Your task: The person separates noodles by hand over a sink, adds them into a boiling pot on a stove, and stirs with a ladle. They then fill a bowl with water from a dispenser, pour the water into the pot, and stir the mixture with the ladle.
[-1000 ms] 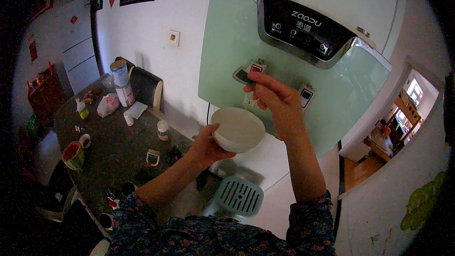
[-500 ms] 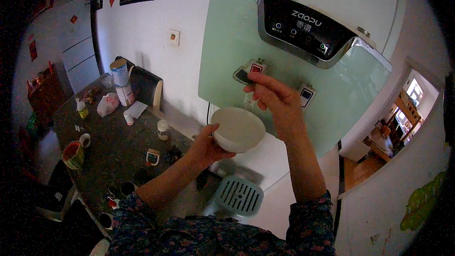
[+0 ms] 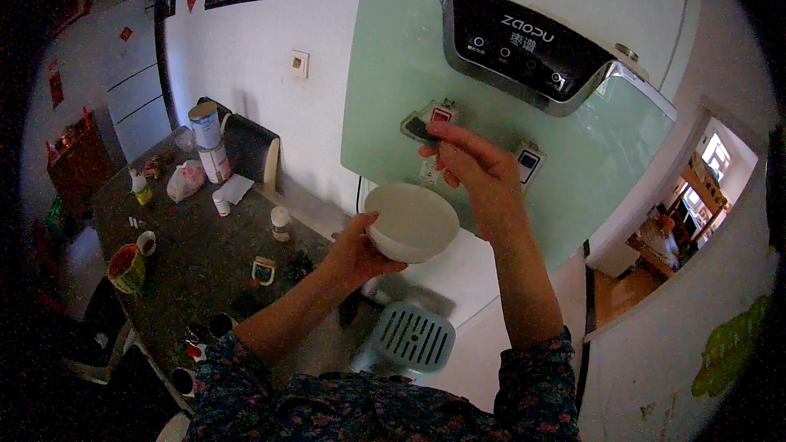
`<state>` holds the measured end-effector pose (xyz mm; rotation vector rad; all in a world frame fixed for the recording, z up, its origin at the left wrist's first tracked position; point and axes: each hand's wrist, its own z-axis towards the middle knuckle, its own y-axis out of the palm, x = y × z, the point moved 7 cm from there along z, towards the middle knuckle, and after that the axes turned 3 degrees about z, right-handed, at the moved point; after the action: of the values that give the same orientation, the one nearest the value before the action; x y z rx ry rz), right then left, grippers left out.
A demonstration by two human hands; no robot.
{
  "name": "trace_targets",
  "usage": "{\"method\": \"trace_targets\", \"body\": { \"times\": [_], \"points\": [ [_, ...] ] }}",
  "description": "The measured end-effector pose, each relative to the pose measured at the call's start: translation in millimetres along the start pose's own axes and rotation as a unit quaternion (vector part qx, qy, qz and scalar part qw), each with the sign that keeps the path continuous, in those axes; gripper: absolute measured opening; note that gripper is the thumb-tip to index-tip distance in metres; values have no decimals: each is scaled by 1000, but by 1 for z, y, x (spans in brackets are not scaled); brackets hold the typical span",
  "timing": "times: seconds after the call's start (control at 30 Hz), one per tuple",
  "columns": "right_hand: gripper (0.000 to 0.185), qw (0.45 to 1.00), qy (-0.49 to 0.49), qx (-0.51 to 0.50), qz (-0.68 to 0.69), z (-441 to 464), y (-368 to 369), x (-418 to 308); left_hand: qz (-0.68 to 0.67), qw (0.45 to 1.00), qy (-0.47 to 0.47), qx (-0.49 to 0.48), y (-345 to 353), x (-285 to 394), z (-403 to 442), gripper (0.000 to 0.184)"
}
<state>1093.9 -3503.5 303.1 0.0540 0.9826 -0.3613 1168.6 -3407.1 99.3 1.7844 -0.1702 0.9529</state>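
View: The head camera is looking down on two bare hands working in front of a wall-mounted dispenser.
Left hand: The left hand is gripping the white bowl at its side, the thumb pressing at the rim and the fingers supporting from below.
Bowl position: The bowl is sitting below the right hand and above the slotted drip tray, well apart from the tray. Its opening is facing up toward the camera; any contents are not showing clearly.
Right hand: The fingers are bending, with the fingertips meeting the dark lever beside the red-marked switch. Whether they are pinching or only pressing, the view is not showing.
Dispenser front: The black control panel is showing small indicator lights above the pale green face. The blue-marked switch is sitting to the image-right of the right hand.
Table: The dark table is extending on the left side, bearing stacked cans, a plastic bag, a small white bottle and a white-capped jar.
Surroundings: A dark chair is standing at the table's far side; a wall switch is showing above it.
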Motion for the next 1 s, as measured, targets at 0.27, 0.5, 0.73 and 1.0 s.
{"method": "trace_targets", "body": {
  "times": [0.27, 0.5, 0.73, 1.0],
  "points": [
    [29, 1000, -14, -5, -2, 1, 0, 1, 3, 1000, 0, -4, -3, -1, 2, 83],
    [30, 1000, -23, -12, -6, 0, 1, -3, 1, 1000, -2, -4, -7, -4, 3, 84],
    [29, 1000, -21, -8, -6, 1, 1, -2, 8, 1000, -3, -6, -13, -7, 6, 86],
    [29, 1000, -17, -5, 9, 1, 0, 1, -48, 998, -43, -28, -16, -13, 10, 83]
  ]
}}
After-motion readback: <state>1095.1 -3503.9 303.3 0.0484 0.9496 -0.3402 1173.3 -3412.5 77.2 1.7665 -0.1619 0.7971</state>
